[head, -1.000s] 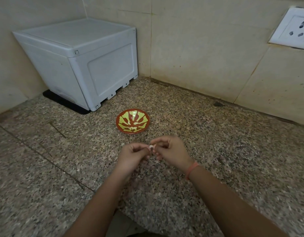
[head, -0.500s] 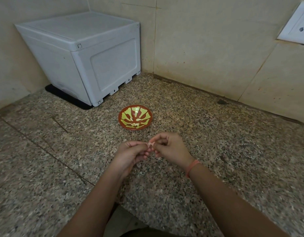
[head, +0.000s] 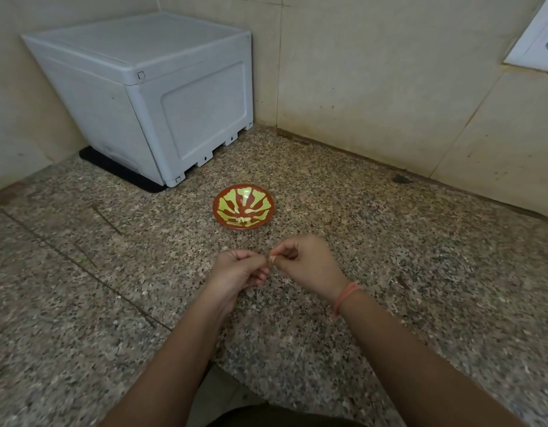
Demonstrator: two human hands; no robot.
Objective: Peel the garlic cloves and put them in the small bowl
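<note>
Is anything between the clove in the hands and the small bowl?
Nothing visible stands in the way. The garlic clove, pinched between the left hand and the right hand, is held just short of the small bowl. Only granite countertop shows between them.

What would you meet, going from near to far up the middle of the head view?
The garlic clove → small bowl → tiled wall.
</note>
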